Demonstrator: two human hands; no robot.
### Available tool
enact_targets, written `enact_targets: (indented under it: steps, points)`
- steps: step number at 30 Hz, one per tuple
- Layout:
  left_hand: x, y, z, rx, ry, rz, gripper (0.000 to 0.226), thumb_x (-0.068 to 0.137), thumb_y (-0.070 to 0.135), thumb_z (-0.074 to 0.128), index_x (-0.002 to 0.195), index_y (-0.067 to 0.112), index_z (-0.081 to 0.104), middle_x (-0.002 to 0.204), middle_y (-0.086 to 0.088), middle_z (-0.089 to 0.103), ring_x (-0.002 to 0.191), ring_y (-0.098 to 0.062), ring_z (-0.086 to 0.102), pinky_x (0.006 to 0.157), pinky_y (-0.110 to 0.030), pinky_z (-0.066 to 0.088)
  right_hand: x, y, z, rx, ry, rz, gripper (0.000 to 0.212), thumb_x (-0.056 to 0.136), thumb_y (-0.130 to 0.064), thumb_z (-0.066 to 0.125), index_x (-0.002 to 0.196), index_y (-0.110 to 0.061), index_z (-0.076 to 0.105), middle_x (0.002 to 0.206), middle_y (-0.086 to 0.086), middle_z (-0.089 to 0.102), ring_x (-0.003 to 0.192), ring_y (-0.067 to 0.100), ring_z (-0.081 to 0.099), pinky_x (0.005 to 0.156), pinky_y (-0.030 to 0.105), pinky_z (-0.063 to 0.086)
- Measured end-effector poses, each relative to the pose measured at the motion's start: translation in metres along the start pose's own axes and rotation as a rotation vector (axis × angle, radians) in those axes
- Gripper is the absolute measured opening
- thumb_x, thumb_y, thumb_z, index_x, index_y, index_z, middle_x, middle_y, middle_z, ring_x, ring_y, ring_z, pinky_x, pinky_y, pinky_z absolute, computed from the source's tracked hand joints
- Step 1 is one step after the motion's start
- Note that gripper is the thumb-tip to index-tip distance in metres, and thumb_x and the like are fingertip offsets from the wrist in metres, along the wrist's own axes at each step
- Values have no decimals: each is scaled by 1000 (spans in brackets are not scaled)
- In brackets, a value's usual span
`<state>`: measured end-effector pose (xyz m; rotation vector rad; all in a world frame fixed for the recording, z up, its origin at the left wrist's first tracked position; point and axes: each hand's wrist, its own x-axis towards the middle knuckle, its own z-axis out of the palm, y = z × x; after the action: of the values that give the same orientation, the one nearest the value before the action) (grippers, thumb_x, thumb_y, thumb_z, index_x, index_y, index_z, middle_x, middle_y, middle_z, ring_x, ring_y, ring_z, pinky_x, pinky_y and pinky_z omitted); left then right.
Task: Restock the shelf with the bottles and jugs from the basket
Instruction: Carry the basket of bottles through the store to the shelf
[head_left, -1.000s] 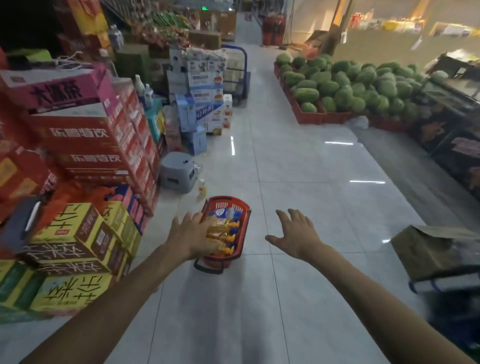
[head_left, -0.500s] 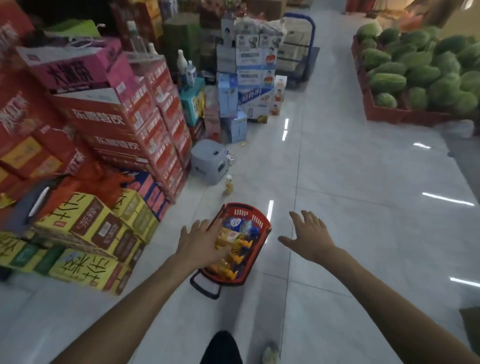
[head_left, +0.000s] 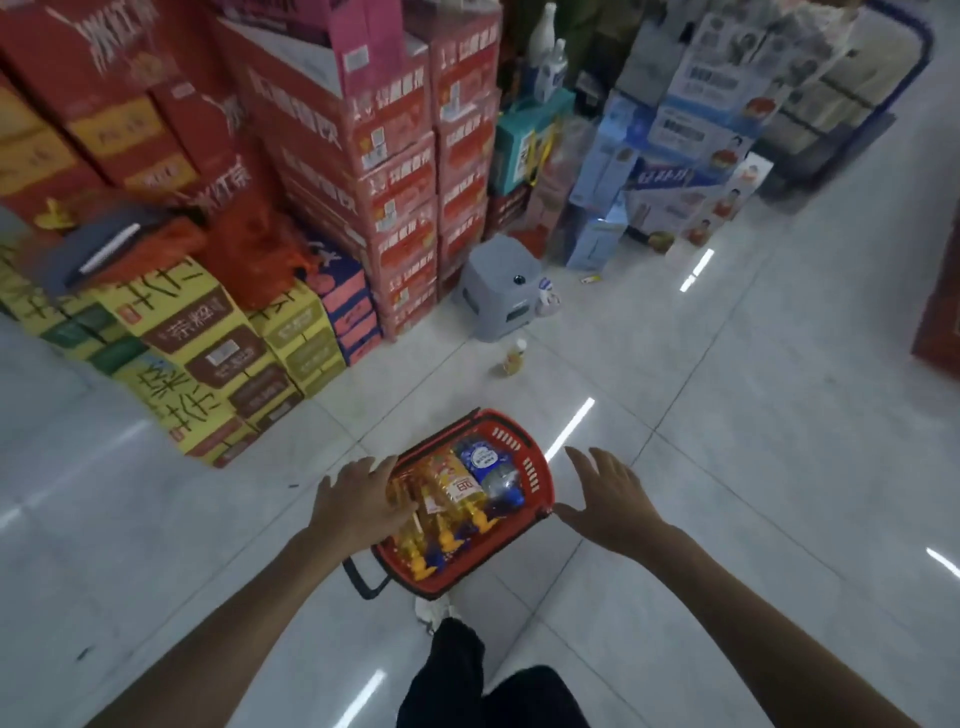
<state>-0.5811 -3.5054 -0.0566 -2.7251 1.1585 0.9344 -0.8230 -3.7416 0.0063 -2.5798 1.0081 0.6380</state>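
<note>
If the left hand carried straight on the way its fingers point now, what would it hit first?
Most likely the yellow bottles at the left side of the red basket; the left hand overlaps them in the view. Its height above them is unclear, so it might catch the rim first.

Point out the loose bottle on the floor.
In the head view, the bottle sits on the floor near centre frame, beyond the basket and just in front of the grey stool beside the stacked cartons.
</note>
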Motion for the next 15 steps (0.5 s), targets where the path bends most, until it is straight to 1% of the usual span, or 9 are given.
enact_targets:
  steps: [2, 4, 6, 9, 11, 13, 15]
  points:
    - [4, -1, 14, -67, 5, -86, 91, 87, 83, 38, 160, 30, 26, 160, -4, 40, 147, -27, 39, 117, -54, 35, 25, 8, -8, -39, -42, -56, 92, 93, -64, 53, 161, -20, 11, 164, 18, 21, 153, 33, 19, 123, 47, 20]
    - [4, -1, 32, -144, -16, -191, 93, 83, 87, 32, 158, 33, 28, 157, -4, 45, 143, -27, 43, 113, -53, 41, 50, 16, -9, -56, -70, -112, 89, 94, -61, 54, 160, -19, 12, 164, 19, 22, 153, 34, 19, 123, 48, 19]
    - [3, 2, 50, -215, -52, -295, 92, 82, 88, 34, 157, 35, 29, 156, -4, 46, 141, -27, 45, 113, -51, 41, 77, 22, -6, -69, -103, -156, 86, 95, -58, 55, 160, -18, 15, 163, 18, 25, 152, 33, 22, 122, 47, 20]
    - [3, 9, 80, -329, -90, -436, 94, 82, 88, 41, 158, 35, 27, 159, -3, 42, 141, -26, 45, 112, -51, 42, 116, 31, 10, -102, -171, -223, 85, 95, -59, 55, 159, -18, 17, 161, 18, 29, 150, 34, 27, 121, 46, 23]
    - [8, 19, 98, -403, -111, -519, 89, 85, 84, 44, 157, 34, 29, 154, -4, 46, 136, -26, 50, 108, -48, 47, 145, 35, 21, -94, -221, -252, 82, 94, -56, 59, 156, -18, 22, 155, 16, 38, 145, 32, 36, 118, 43, 30]
    - [14, 31, 117, -489, -89, -613, 84, 87, 80, 46, 156, 33, 31, 144, -3, 54, 128, -25, 56, 103, -46, 51, 175, 37, 38, -31, -247, -297, 76, 91, -50, 65, 151, -18, 31, 146, 14, 48, 135, 30, 48, 111, 41, 39]
    - [25, 41, 136, -561, -62, -704, 79, 90, 75, 49, 155, 32, 34, 142, -3, 56, 127, -25, 58, 101, -44, 53, 204, 44, 59, -26, -303, -332, 72, 89, -46, 67, 148, -16, 36, 139, 15, 53, 128, 33, 54, 105, 43, 44]
